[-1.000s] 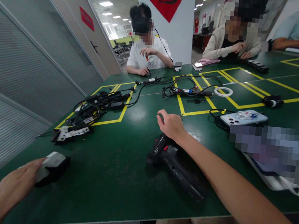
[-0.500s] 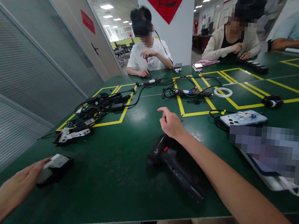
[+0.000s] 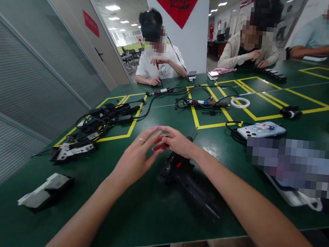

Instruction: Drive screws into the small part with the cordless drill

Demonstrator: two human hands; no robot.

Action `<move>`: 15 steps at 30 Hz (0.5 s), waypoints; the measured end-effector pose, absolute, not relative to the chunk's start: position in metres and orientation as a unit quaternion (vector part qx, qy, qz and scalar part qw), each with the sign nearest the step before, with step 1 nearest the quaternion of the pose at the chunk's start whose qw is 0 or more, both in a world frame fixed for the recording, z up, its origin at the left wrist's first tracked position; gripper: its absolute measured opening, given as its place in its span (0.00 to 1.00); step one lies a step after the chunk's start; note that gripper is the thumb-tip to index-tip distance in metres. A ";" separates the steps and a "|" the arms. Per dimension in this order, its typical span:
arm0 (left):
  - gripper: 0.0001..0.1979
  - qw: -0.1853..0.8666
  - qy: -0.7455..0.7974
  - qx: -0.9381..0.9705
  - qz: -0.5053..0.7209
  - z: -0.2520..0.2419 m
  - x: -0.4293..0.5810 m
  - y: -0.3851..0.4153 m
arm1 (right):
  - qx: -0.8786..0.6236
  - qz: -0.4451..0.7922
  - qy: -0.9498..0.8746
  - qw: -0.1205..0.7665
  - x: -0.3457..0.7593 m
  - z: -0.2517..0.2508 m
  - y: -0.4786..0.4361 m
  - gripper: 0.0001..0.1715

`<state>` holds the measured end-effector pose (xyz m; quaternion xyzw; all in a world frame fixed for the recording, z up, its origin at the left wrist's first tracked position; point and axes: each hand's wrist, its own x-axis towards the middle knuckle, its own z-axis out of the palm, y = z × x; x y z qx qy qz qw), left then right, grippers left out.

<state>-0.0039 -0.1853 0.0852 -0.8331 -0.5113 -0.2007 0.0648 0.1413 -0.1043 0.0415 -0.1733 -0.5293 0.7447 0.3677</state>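
An empty-looking, loosely open left hand and curled right hand, grip unclear, could, if lowered, nudge the drill across the surface toward its near edge.

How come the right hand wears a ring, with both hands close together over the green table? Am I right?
No: in the head view, the ring is on the left hand, not the right hand. Both are close together over the green table.

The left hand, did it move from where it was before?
Yes. Judged against the power drill, the left hand moved right and forward, from the white-and-black part to the right hand.
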 end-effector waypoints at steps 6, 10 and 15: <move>0.23 0.036 -0.478 -0.850 -0.220 0.063 0.012 -0.157 | -0.161 0.769 -0.477 0.393 0.139 0.027 -0.094 0.34; 0.22 0.027 -0.477 -0.856 -0.198 0.065 0.007 -0.160 | -0.178 0.783 -0.465 0.374 0.139 0.026 -0.094 0.45; 0.17 0.003 -0.487 -0.845 -0.222 0.069 0.011 -0.162 | -0.171 0.789 -0.466 0.361 0.143 0.031 -0.098 0.51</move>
